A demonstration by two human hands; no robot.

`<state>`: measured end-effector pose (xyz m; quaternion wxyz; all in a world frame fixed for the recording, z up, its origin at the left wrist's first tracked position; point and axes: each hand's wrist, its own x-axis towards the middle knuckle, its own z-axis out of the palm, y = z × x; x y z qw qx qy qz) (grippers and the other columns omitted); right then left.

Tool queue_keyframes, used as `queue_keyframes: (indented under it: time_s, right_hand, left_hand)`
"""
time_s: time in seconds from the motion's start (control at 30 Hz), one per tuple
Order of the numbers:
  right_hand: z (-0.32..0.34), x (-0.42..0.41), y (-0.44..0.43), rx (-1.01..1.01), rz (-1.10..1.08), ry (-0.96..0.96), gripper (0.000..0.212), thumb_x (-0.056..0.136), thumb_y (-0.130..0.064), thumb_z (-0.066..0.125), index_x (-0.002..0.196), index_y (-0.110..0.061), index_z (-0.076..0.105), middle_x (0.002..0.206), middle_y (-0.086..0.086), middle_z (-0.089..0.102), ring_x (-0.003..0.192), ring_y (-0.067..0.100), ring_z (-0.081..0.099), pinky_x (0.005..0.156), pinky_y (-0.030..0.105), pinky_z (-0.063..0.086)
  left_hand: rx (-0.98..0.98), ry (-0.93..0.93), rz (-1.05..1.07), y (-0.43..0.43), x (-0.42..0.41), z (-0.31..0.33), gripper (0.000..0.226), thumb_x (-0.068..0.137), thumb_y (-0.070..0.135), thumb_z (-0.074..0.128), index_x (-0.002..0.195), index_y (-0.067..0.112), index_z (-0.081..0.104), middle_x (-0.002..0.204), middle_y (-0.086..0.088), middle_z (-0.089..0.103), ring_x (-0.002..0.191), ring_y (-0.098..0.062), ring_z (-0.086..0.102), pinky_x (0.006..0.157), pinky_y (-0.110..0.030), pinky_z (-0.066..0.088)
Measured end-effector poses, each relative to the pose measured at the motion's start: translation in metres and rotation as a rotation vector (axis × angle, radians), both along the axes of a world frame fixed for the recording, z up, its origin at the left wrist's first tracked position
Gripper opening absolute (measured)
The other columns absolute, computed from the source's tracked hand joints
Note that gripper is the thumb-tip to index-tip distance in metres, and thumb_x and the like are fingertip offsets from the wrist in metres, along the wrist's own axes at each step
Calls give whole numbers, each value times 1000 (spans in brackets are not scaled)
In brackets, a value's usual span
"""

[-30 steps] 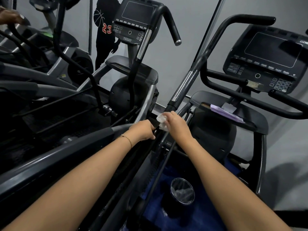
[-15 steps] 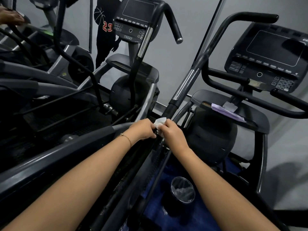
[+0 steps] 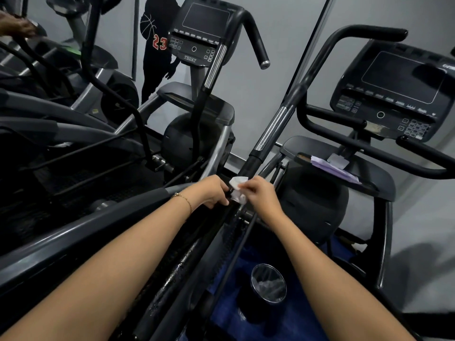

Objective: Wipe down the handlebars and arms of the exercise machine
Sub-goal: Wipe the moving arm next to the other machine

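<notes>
The right hand (image 3: 261,196) pinches a crumpled white wipe (image 3: 238,193) against the lower end of the long black machine arm with a chrome band (image 3: 270,129); the left hand (image 3: 213,190) curls round that arm just beside the wipe; a black clear-lidded cup (image 3: 268,285) stands below.

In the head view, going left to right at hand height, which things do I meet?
Bracelet, left hand gripping the machine arm, white wipe, right hand, purple sheet.
</notes>
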<state>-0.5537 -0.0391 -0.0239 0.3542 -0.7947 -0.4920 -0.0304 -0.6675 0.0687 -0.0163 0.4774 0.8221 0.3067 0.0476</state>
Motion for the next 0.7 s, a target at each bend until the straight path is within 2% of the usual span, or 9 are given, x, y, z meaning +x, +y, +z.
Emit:
queue_keyframes:
  time_s: [0.1,0.2,0.27,0.37,0.4,0.47,0.53,0.6,0.7]
  right_hand:
    - [21,0,3,207,-10,134,12,83,-2,64,90,-9,71,88,6,63,78,7,56,73,13,41]
    - [36,-8,8,257,57,78,10,82,-3,65,87,-11,67,85,0,62,76,5,56,72,15,44]
    - [47,-9,12,234,96,54,9,83,-7,65,87,-14,66,85,-1,64,77,7,59,72,14,46]
    - [63,-2,13,176,142,41,15,86,-10,62,100,-12,69,96,1,68,86,10,62,79,20,48]
    - [67,5,13,144,101,-70,20,89,-10,58,107,-12,68,104,2,67,91,12,61,82,22,47]
    - [72,22,13,-32,-22,-444,35,93,-5,47,126,-10,56,128,5,56,115,19,52,92,30,43]
    - [69,34,13,-340,-48,-706,54,90,4,42,142,-8,35,150,8,32,138,25,29,106,36,33]
    - [57,37,12,-525,-48,-773,67,87,8,41,148,-6,15,156,11,9,144,27,11,113,36,22]
    - [47,38,11,-521,-77,-779,70,88,8,40,148,-5,7,157,12,0,145,27,5,116,35,15]
  left_hand:
    - [-219,-163,60,1,-1,13,33,89,12,61,122,12,57,79,-1,56,63,-8,49,59,-19,48]
    - [-516,-450,123,-1,-1,27,11,92,16,57,99,12,64,79,-1,64,66,-9,59,63,-20,52]
    - [-587,-574,147,-2,0,34,8,91,16,59,90,10,64,77,-3,66,66,-11,64,63,-21,56]
    - [-594,-680,253,1,3,40,13,91,7,58,101,-1,62,83,-10,65,74,-17,64,66,-24,57]
    - [-542,-688,306,4,4,38,17,91,4,58,106,-4,60,86,-12,63,78,-20,63,69,-27,57]
    - [-235,-620,402,12,9,27,20,89,6,60,107,-3,63,91,-12,63,85,-20,60,73,-28,53]
    - [97,-512,418,9,9,17,20,86,11,63,105,4,67,91,-7,64,85,-16,58,76,-23,45]
    - [216,-471,346,-1,11,7,18,87,13,62,103,9,68,90,-3,64,89,-16,60,76,-20,41]
    - [375,-373,239,-12,19,-8,19,89,20,60,105,12,67,100,-2,62,98,-20,60,75,-22,39]
